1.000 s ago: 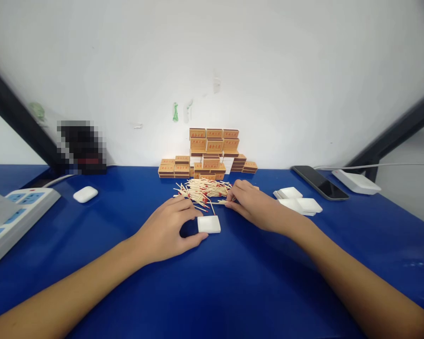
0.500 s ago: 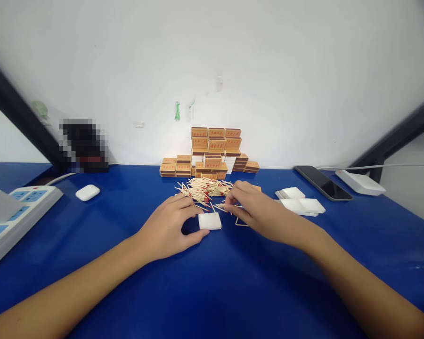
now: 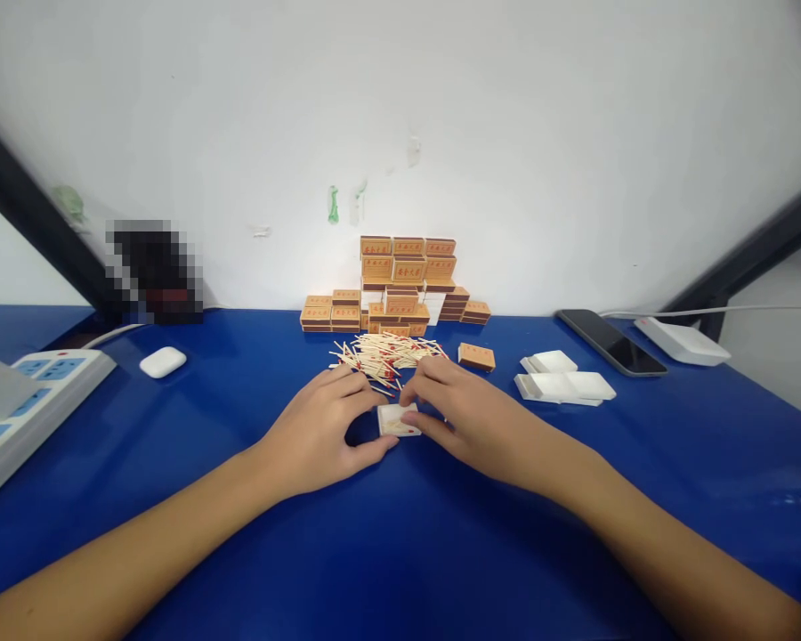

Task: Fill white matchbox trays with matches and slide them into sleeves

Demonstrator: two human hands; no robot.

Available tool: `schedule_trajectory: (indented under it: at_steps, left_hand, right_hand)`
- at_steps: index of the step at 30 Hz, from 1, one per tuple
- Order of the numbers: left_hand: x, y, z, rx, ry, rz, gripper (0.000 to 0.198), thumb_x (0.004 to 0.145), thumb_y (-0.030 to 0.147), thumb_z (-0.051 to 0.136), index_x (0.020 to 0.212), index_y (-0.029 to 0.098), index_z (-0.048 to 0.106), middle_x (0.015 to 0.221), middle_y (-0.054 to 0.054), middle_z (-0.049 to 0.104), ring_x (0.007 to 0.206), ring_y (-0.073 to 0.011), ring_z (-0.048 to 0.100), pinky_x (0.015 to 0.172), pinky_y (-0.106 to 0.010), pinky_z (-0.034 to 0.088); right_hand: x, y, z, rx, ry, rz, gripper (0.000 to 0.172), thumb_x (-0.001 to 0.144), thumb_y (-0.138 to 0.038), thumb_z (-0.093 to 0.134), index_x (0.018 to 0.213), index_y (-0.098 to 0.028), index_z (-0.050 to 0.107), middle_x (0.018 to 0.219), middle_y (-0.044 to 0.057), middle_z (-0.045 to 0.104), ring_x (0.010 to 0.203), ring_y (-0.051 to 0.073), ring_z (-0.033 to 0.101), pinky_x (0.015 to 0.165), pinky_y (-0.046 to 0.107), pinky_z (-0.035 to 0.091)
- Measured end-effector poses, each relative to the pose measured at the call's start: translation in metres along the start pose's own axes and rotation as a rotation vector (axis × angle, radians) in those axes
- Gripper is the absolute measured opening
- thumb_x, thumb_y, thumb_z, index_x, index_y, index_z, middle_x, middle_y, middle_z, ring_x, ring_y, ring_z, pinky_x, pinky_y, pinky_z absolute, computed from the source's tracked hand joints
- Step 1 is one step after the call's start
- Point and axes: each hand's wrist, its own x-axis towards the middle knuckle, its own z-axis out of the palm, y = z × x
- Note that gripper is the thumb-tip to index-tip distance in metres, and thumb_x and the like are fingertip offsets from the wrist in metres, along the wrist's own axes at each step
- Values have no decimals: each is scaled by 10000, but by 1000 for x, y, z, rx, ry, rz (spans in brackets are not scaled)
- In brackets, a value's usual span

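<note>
A small white inner matchbox tray lies on the blue table, steadied between the thumb and fingers of my left hand. Over the tray's right part, my right hand is closed in a pinch on matches, mostly hidden by the fingers. A few pale sticks and a red head show inside the tray. Just behind both hands spreads a loose heap of red-tipped matches. An orange matchbox lies beyond my right hand.
Stacked matchboxes stand against the wall. To the right are more white trays, a phone and a white device with a cable. A white earbud case and a power strip lie left.
My right hand has moved left and toward me, from the edge of the match heap to above the tray. Matches now show in the tray. My left hand stays almost still.
</note>
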Motion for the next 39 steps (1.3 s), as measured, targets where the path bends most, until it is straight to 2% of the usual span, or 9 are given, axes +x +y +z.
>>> schedule_trajectory:
  at_steps: [6,12,19,28,32,39]
  left_hand:
    - [-1,-1,-1,11,-7,14,248,928,386,743,1102,209,740,949,-51,710,930,-246,635,883,-432,515]
    - [-2,0,-2,16,-12,36,248,941,396,733,1080,191,740,947,-60,702,926,-246,624,863,-427,509]
    - [-2,-2,-1,3,-9,51,251,937,399,745,1059,181,726,943,-54,705,919,-243,629,855,-418,507]
    - [-1,-2,-1,-27,-9,48,233,912,364,776,1020,176,691,952,-43,708,930,-243,645,839,-397,516]
    - [-2,-2,-1,-38,-1,53,222,909,341,775,1026,178,680,972,-43,705,942,-239,647,856,-399,521]
    - [-2,-1,-1,-43,39,70,230,917,323,766,1071,188,662,1040,-52,713,979,-237,656,899,-405,526]
  right_hand:
    - [-5,10,-10,43,-76,61,75,1024,-277,624,995,-234,677,1031,57,652,879,204,621,734,343,475]
    - [-2,8,-1,104,-99,44,76,1007,-196,620,946,-221,659,1024,49,650,877,188,618,734,324,470]
    - [-4,9,-1,67,-88,51,41,1012,-220,633,984,-225,663,1040,50,660,873,189,625,732,325,471]
    - [-4,9,-2,-28,-124,39,145,1076,-234,535,987,-187,638,1052,65,633,848,183,616,749,331,488]
    - [-3,4,-7,-128,-74,71,124,1066,-213,547,963,-182,609,1043,71,635,846,193,632,717,323,479]
    - [-2,1,-10,-198,52,28,79,1038,-182,579,962,-199,594,1002,64,653,865,207,635,712,321,477]
